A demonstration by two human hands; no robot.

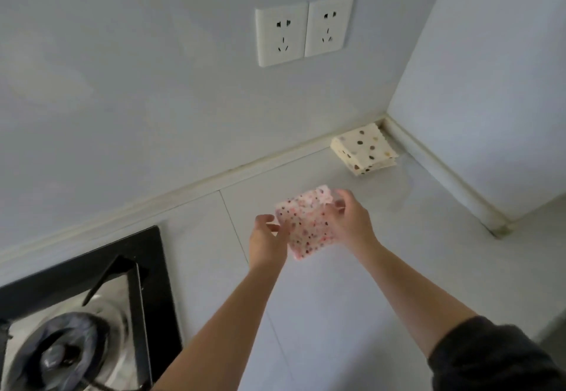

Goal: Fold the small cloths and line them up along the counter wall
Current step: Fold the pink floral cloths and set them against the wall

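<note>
Two cloths | my left hand [268, 237] and right hand [352, 222] pinch the pink dotted cloth [306, 228] over the tabletop [337, 314] | cream cloth [363, 153] folded, far-right corner

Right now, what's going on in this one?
A person holds a pink spotted cloth over the counter, with the left hand at its left edge and the right hand at its right edge. It looks folded small, though blur hides the layers. A cream spotted cloth lies folded in the far corner, by the wall. A gas hob sits at lower left.
</note>
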